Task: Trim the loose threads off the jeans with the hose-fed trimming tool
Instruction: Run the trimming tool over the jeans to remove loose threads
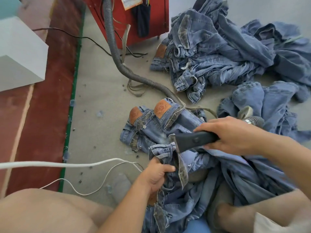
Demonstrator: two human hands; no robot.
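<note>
While the right hand (230, 133) is gripping the trimming tool (193, 140) and the left hand (156, 174) is pinching the jeans (170, 152), slack denim is risking snagging the blade.

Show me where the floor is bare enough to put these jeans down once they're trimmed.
Best patch: grey floor between the green strip and the hose, with only lint specks. The floor nearer the left hand is crossed by white cords. The right side is crowded: the jeans pile, folded jeans, and the right hand with the trimmer.
</note>
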